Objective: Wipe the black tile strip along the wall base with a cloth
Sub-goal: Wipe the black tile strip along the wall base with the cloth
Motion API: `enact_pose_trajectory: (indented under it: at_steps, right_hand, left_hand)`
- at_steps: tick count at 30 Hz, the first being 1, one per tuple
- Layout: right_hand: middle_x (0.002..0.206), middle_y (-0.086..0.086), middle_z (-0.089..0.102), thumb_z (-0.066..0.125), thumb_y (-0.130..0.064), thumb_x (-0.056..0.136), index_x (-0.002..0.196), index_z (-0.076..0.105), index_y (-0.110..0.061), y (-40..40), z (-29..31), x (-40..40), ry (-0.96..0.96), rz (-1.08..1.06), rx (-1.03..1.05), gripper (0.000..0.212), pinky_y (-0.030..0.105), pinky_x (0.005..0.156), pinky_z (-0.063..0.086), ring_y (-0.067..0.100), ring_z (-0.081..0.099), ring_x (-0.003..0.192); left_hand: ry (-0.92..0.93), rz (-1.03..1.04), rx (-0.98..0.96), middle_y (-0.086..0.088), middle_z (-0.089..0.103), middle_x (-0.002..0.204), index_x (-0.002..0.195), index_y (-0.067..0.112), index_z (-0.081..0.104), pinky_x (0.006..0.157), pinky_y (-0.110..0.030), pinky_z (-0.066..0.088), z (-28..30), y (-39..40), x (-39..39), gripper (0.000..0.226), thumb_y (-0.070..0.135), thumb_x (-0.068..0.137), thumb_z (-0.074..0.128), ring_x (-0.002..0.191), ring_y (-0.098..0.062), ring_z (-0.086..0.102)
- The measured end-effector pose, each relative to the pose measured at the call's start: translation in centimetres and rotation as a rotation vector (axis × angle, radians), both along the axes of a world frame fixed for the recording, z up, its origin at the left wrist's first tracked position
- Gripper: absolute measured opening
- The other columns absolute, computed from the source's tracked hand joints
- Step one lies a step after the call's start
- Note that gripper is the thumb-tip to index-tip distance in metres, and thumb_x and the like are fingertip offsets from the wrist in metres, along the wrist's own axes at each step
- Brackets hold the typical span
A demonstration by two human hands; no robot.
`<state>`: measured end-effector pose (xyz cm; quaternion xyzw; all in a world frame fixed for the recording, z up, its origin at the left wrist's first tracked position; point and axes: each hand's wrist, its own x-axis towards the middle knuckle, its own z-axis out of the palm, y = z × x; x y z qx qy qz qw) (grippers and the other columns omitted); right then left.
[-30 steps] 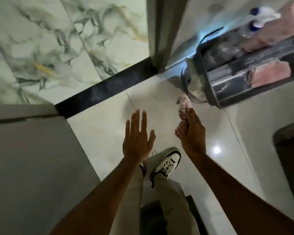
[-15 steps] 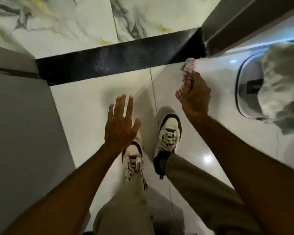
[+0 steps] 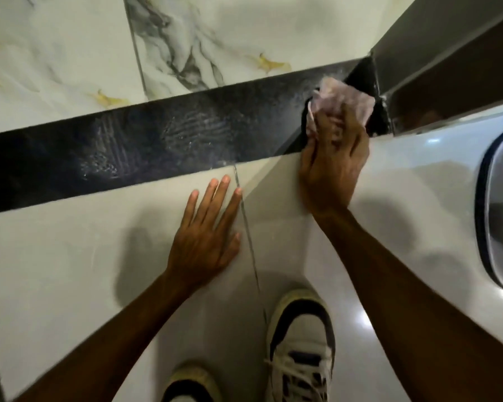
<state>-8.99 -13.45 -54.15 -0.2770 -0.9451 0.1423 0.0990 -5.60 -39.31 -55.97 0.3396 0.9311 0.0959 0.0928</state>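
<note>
Black tile strip (image 3: pixel 157 146) runs along the wall base, between the veined marble wall tiles (image 3: pixel 70 53) above and the pale glossy floor (image 3: pixel 70 242) below; its left end is cut off by the picture edge and its right end meets a dark door frame (image 3: pixel 447 53) at the corner. Its surface is dull with pale smears and dusty streaks near the middle. The pink-and-white cloth (image 3: pixel 343 100), crumpled and soft, is pressed against the strip's right end by the right hand (image 3: pixel 331 166); the fingers are curled over the cloth and grasp it, and they hide its lower part. The left hand (image 3: pixel 206 236) lies flat on the floor just below the strip, fingers spread and holding nothing, beside a thin grout line (image 3: pixel 250 245). Two white-and-black sneakers (image 3: pixel 299 349) show at the bottom, the left one mostly cut off. At the right edge a curved, dark-rimmed shiny object (image 3: pixel 494 216) is only partly in view, and what it is cannot be told.
</note>
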Motion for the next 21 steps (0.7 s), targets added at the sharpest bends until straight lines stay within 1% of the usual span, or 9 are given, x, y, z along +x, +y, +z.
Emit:
enact_pose_trajectory:
  at_steps: [2, 5, 9, 11, 13, 16, 18, 19, 21]
  right_hand:
    - [0.171, 0.023, 0.039, 0.048, -0.028, 0.110, 0.155, 0.056, -0.014, 0.0, -1.0, -3.0, 0.037, 0.023, 0.017, 0.049, 0.055, 0.133, 0.031, 0.047, 0.039, 0.157]
    - [0.175, 0.021, 0.031, 0.040, -0.024, 0.112, 0.165, 0.041, -0.009, -1.3, -1.4, -5.4, 0.011, 0.172, -0.008, 0.055, 0.053, 0.139, 0.016, 0.039, 0.025, 0.166]
    - [0.178, 0.016, 0.028, 0.045, -0.018, 0.112, 0.167, 0.035, -0.009, -2.7, -0.2, 0.9, -0.017, 0.351, -0.101, 0.057, 0.048, 0.141, 0.017, 0.031, 0.016, 0.169]
    - [0.180, 0.011, 0.022, 0.049, -0.021, 0.110, 0.169, 0.033, -0.014, -2.3, 0.5, 4.9, -0.080, 0.303, -0.125, 0.061, 0.045, 0.141, 0.017, 0.023, 0.008, 0.170]
    - [0.180, 0.011, 0.020, 0.052, -0.018, 0.108, 0.169, 0.031, -0.015, -1.0, 0.6, 5.7, -0.115, 0.204, -0.117, 0.065, 0.044, 0.139, 0.015, 0.021, 0.008, 0.168]
    - [0.180, 0.013, 0.020, 0.042, -0.023, 0.111, 0.170, 0.027, -0.013, 0.0, 0.3, 1.2, -0.125, 0.051, -0.057, 0.062, 0.044, 0.139, 0.012, 0.028, 0.011, 0.169]
    - [0.182, 0.012, 0.016, 0.036, -0.030, 0.111, 0.172, 0.022, -0.014, 0.0, -0.2, -3.5, -0.101, -0.054, -0.045, 0.065, 0.040, 0.139, 0.009, 0.031, 0.012, 0.170]
    - [0.182, 0.012, 0.016, 0.036, -0.032, 0.110, 0.172, 0.021, -0.015, -0.5, -0.4, -5.4, -0.100, -0.067, -0.022, 0.066, 0.039, 0.139, 0.008, 0.032, 0.013, 0.170]
    - [0.180, 0.015, 0.022, 0.038, -0.029, 0.109, 0.171, 0.026, -0.015, -2.4, -0.6, -7.2, -0.056, 0.056, -0.001, 0.065, 0.046, 0.141, 0.017, 0.033, 0.018, 0.169]
  left_hand:
    - [0.032, -0.030, 0.007, -0.017, 0.020, 0.181, 0.173, 0.013, 0.023, 0.140, -0.053, 0.008, -0.6, 0.0, -0.2, 0.071, 0.048, 0.111, 0.031, 0.170, -0.032, 0.015]
    - [0.022, -0.037, 0.027, -0.014, 0.017, 0.182, 0.173, 0.014, 0.022, 0.140, -0.051, 0.005, -0.9, -0.3, -0.4, 0.073, 0.047, 0.110, 0.037, 0.171, -0.029, 0.012]
    - [0.000, -0.025, 0.044, -0.013, 0.020, 0.181, 0.171, 0.014, 0.028, 0.138, -0.057, 0.013, 0.0, -0.1, -0.4, 0.073, 0.041, 0.106, 0.045, 0.169, -0.033, 0.020]
    - [-0.001, -0.024, 0.038, -0.014, 0.023, 0.179, 0.170, 0.013, 0.029, 0.137, -0.059, 0.015, 0.5, 0.1, -0.4, 0.071, 0.041, 0.106, 0.044, 0.166, -0.036, 0.026]
    - [-0.007, -0.021, 0.041, -0.014, 0.024, 0.178, 0.169, 0.012, 0.031, 0.136, -0.058, 0.015, 0.5, 0.2, -0.5, 0.071, 0.041, 0.106, 0.044, 0.165, -0.036, 0.028]
    - [0.010, -0.011, 0.068, -0.013, 0.024, 0.179, 0.170, 0.012, 0.031, 0.138, -0.054, 0.011, -0.1, -0.1, -0.5, 0.071, 0.041, 0.106, 0.043, 0.166, -0.032, 0.026]
    - [0.027, -0.012, 0.081, -0.014, 0.025, 0.178, 0.170, 0.012, 0.030, 0.138, -0.054, 0.011, -0.5, -0.2, -0.3, 0.071, 0.042, 0.107, 0.041, 0.166, -0.030, 0.025]
    - [0.037, -0.015, 0.078, -0.014, 0.026, 0.178, 0.170, 0.011, 0.030, 0.137, -0.055, 0.013, -0.7, -0.3, -0.3, 0.071, 0.043, 0.107, 0.040, 0.166, -0.030, 0.025]
    - [0.048, -0.009, 0.062, -0.015, 0.026, 0.178, 0.170, 0.010, 0.029, 0.136, -0.056, 0.014, -0.9, -0.2, -0.3, 0.073, 0.044, 0.107, 0.040, 0.166, -0.031, 0.024]
